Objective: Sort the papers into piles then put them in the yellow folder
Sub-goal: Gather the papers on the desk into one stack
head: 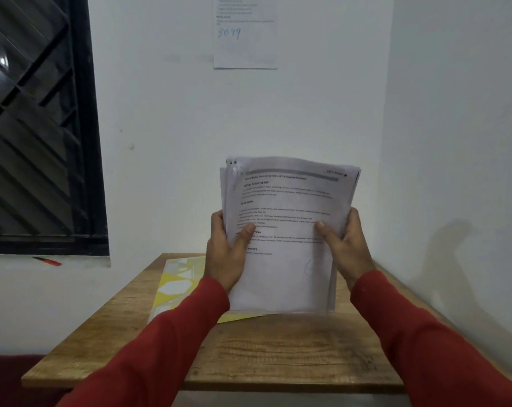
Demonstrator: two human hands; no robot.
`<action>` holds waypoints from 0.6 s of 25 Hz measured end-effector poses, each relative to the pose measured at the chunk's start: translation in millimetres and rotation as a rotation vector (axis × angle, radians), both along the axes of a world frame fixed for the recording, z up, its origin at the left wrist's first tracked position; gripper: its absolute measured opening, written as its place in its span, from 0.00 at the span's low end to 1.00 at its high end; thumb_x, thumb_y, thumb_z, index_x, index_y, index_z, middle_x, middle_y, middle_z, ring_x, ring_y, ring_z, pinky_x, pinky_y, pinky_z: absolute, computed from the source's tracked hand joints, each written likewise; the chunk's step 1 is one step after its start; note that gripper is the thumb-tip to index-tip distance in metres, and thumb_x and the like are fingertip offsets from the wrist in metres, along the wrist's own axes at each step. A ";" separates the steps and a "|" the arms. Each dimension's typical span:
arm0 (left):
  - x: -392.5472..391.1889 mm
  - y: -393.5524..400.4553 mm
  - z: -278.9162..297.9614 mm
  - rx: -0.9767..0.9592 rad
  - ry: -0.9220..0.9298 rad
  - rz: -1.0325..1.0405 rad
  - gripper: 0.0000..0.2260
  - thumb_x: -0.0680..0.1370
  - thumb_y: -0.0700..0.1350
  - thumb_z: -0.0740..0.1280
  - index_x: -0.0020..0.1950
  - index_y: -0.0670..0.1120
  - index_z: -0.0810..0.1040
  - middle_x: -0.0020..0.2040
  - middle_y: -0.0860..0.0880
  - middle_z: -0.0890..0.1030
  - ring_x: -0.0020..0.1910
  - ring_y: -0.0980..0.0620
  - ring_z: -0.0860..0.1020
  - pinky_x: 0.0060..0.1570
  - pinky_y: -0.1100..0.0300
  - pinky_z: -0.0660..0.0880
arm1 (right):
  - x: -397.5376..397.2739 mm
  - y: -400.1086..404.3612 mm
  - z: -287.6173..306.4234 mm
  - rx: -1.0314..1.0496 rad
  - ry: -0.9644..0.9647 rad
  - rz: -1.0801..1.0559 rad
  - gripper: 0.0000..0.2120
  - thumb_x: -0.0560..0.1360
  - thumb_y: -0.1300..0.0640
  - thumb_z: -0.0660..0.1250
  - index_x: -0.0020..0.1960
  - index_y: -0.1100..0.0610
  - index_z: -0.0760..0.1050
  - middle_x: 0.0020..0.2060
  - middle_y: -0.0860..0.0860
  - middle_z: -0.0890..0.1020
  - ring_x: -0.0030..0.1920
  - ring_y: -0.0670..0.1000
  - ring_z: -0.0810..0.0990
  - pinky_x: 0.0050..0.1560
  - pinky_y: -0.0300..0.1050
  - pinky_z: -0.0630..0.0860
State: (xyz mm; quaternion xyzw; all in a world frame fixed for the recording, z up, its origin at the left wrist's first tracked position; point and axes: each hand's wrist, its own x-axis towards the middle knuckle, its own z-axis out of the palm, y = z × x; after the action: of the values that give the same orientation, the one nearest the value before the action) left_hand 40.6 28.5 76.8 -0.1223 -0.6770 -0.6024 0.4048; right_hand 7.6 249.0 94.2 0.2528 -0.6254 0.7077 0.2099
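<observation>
1. Left hand (226,251), center frame: grips the left edge of the paper stack (287,230), thumb across the printed front, other fingers hidden behind the sheets.
2. Right hand (345,245): same grip on the right edge, thumb on the front, fingers behind.
3. Both forearms in red sleeves (172,333) rise from the bottom corners; the stack is held upright, tilted slightly, above the wooden table (278,348).
4. Stack edges are uneven, sheets fanned at upper left. Headings partly legible, body text too blurred to read.
5. Yellow folder (180,284) lies flat on the table, lower center-left, mostly covered by the stack and left arm.
6. Wall sheet (245,33), top center: cut off by the frame, handwritten number unclear.
7. Window (37,124) at left; red pen (47,261) on its sill.
</observation>
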 end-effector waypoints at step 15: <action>-3.1 -0.7 -52.2 -0.044 -0.127 -0.088 0.10 0.80 0.47 0.69 0.59 0.55 0.73 0.55 0.58 0.83 0.55 0.58 0.81 0.57 0.52 0.79 | -12.3 12.6 -63.4 0.093 -0.155 0.074 0.13 0.81 0.59 0.64 0.64 0.48 0.71 0.58 0.45 0.83 0.57 0.44 0.83 0.49 0.37 0.80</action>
State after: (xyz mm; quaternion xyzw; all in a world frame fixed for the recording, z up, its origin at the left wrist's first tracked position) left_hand 37.5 27.8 24.6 -0.1222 -0.7083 -0.6112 0.3313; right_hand -4.7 261.6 30.8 0.2299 -0.6621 0.7026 0.1227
